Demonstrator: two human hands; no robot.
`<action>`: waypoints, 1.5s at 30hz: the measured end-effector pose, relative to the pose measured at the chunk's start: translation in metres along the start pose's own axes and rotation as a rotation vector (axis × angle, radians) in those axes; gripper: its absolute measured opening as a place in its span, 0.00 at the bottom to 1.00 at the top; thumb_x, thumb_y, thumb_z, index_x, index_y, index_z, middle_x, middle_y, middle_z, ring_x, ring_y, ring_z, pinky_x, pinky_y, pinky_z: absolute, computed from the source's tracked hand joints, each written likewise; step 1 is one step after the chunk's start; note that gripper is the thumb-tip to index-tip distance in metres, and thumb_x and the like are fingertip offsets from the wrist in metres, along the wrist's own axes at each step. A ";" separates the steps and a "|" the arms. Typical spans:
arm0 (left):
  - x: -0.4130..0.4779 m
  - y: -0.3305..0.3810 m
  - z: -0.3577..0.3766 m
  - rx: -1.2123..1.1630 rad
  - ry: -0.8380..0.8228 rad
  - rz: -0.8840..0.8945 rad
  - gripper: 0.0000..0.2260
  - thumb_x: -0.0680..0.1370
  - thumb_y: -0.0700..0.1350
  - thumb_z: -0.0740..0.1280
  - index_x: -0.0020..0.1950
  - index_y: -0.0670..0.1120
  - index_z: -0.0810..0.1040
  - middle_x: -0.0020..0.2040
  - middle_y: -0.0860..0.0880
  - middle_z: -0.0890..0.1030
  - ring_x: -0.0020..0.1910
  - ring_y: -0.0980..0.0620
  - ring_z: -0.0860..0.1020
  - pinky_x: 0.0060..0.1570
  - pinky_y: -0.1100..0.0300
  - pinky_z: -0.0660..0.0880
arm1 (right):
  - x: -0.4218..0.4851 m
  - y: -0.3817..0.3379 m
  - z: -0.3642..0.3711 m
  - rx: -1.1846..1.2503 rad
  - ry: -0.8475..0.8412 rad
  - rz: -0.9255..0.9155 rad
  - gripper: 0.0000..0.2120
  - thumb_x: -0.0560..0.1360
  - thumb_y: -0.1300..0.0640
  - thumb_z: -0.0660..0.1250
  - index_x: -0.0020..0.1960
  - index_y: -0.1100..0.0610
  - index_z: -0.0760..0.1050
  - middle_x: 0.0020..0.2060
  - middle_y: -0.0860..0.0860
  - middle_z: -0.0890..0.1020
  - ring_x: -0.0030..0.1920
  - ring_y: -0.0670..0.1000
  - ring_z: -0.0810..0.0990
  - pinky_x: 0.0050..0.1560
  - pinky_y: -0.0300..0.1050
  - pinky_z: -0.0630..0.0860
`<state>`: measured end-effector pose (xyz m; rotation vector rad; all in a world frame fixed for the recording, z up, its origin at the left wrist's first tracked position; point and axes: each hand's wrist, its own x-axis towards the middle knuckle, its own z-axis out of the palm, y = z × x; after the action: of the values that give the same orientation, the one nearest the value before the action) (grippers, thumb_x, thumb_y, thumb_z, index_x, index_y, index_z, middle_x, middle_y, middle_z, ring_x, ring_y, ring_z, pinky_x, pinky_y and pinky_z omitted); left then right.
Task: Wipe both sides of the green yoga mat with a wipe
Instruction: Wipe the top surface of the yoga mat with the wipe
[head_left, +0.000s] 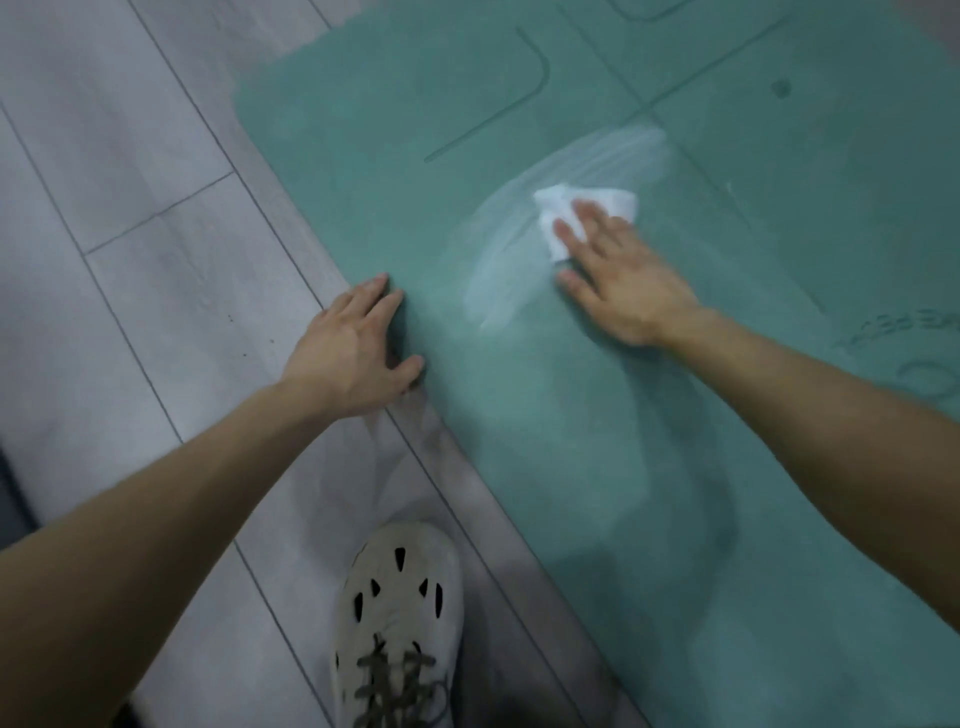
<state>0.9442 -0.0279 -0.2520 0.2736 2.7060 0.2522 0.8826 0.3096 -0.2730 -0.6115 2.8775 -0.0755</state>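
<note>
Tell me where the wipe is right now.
In the head view, the wipe lies on the mat, right of centre. It is pressed flat under the right hand, at the upper end of a pale streak.

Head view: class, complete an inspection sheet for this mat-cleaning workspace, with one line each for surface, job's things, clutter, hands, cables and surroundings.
Surface: grey plank floor; the green yoga mat lies flat on it, line-marked side up.
Job's things: white wipe crumpled on the mat; a pale smeared streak arcs beside it.
Clutter: nothing seen.
Hands: left hand rests flat at the mat's edge, fingers straight; right hand presses the wipe with flat fingers.
Cables: nothing seen.
Surroundings: one pale laced shoe on the floor beside the mat; a dark object cropped at the left edge, not identifiable.
</note>
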 end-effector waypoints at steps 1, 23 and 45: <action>0.000 0.002 -0.001 -0.009 -0.004 0.000 0.42 0.74 0.67 0.64 0.83 0.46 0.64 0.85 0.45 0.60 0.82 0.42 0.61 0.81 0.47 0.59 | -0.001 0.012 -0.002 0.032 -0.010 0.153 0.35 0.86 0.34 0.43 0.87 0.52 0.46 0.86 0.58 0.48 0.86 0.56 0.43 0.85 0.52 0.40; 0.003 -0.023 -0.021 -0.044 -0.106 0.122 0.30 0.80 0.38 0.62 0.83 0.51 0.66 0.84 0.51 0.62 0.81 0.44 0.63 0.80 0.52 0.60 | -0.031 -0.114 0.017 0.019 -0.047 -0.365 0.33 0.86 0.34 0.42 0.87 0.49 0.53 0.86 0.53 0.52 0.86 0.52 0.47 0.85 0.53 0.44; 0.012 -0.039 -0.019 -0.074 -0.027 0.086 0.27 0.80 0.42 0.64 0.79 0.57 0.69 0.82 0.54 0.65 0.79 0.47 0.64 0.76 0.52 0.66 | -0.048 -0.115 0.027 0.005 0.019 -0.498 0.34 0.86 0.38 0.55 0.87 0.53 0.53 0.86 0.53 0.51 0.86 0.54 0.45 0.84 0.61 0.52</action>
<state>0.9198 -0.0654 -0.2479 0.3697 2.6553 0.3709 0.9770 0.2240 -0.2802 -1.3144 2.6685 -0.1599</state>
